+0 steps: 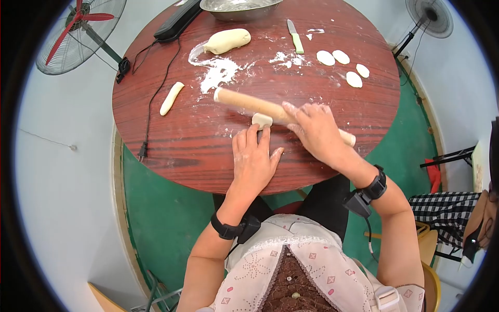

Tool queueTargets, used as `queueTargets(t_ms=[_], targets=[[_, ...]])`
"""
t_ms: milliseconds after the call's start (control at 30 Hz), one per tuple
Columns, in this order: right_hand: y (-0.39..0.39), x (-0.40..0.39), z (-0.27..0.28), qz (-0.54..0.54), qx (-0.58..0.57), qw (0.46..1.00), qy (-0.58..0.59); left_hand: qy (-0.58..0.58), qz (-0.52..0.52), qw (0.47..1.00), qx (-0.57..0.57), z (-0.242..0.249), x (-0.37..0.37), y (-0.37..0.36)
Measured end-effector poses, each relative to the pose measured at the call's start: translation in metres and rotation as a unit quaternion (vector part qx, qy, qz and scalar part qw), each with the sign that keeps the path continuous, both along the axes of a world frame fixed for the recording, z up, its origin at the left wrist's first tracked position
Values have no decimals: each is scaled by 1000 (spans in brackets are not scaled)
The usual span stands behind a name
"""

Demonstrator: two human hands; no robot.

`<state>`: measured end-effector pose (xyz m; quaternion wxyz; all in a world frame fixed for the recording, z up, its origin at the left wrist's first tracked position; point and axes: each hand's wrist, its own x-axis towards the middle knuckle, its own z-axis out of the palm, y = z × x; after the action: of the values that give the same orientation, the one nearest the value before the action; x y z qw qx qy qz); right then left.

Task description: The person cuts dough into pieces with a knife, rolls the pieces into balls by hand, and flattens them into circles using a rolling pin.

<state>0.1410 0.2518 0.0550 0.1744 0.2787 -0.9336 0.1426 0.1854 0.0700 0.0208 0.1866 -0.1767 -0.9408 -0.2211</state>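
Observation:
My right hand (315, 127) is closed around a wooden rolling pin (249, 102), which lies at a slant across the middle of the table. Just below the pin sits a small piece of dough (262, 120), with the fingertips of my left hand (252, 156) resting on its near edge. The left fingers are stretched out and the thumb stands apart. Up to the right lie several flat dough rounds (354, 79). A thin dough strip (172, 99) is at the left, and a thick dough roll (227, 41) lies farther back.
A knife with a green handle (297, 42) lies near loose flour (220, 72). At the back stand a metal bowl (240, 10) and a long black case (178, 21). A black cord with a plug (143, 152) runs down the left side of the round table (192, 161).

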Motion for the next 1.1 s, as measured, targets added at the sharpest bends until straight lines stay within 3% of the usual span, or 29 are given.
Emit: queueTargets(t_ms=[133, 233, 367, 633, 800, 933, 1100], targets=[[-6, 2, -14, 3, 29, 998, -64, 3, 29, 1000, -5, 0, 2, 2], [-8, -12, -27, 2, 33, 997, 69, 8, 31, 999, -14, 1, 3, 2], [-5, -34, -28, -30, 29, 998, 45, 23, 39, 999, -29, -3, 2, 2], [-11, -3, -30, 0, 18, 999, 40, 16, 44, 999, -6, -5, 2, 0], [1, -27, -25, -21, -23, 997, 75, -3, -13, 1000, -6, -2, 0, -2], [10, -26, -12, 37, -18, 996, 81, 19, -10, 1000, -21, 0, 2, -1], [8, -6, -25, 42, 25, 998, -43, 42, -15, 999, 30, -3, 3, -2]])
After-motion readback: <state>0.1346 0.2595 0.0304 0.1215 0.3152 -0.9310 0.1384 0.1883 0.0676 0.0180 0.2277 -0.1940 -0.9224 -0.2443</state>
